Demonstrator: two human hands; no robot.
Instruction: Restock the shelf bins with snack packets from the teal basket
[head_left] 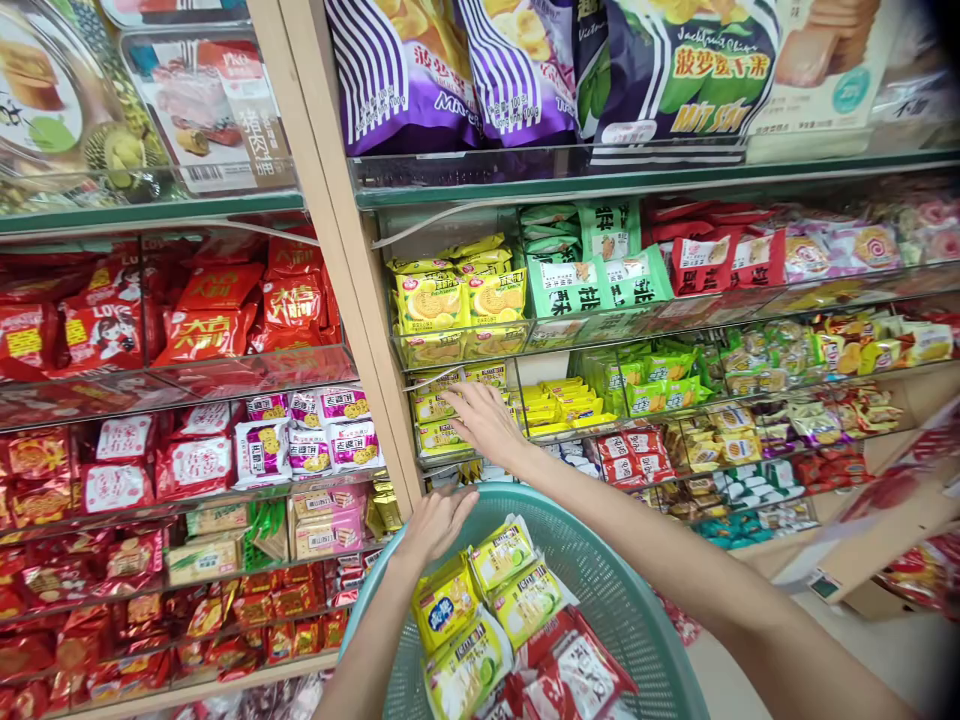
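My right hand (484,418) reaches to a shelf compartment of small yellow snack packs (439,438). Its fingers are stretched and a little apart, with nothing visible in them. Below it, my left hand (435,525) lies over the far left rim of a teal plastic basket (622,570), fingers bent over the edge and partly hidden. Inside the basket are several yellow-green lemon-print packs (469,660), a yellow pack with a blue label (448,603), and red-and-white packs (574,675).
A wooden upright (341,190) divides the shelving. Large purple chip bags (409,75) stand on the glass shelf above. Yellow lemon biscuit packs (431,300) and green packs (570,287) fill the tier over my right hand. Red packs (206,320) are at left.
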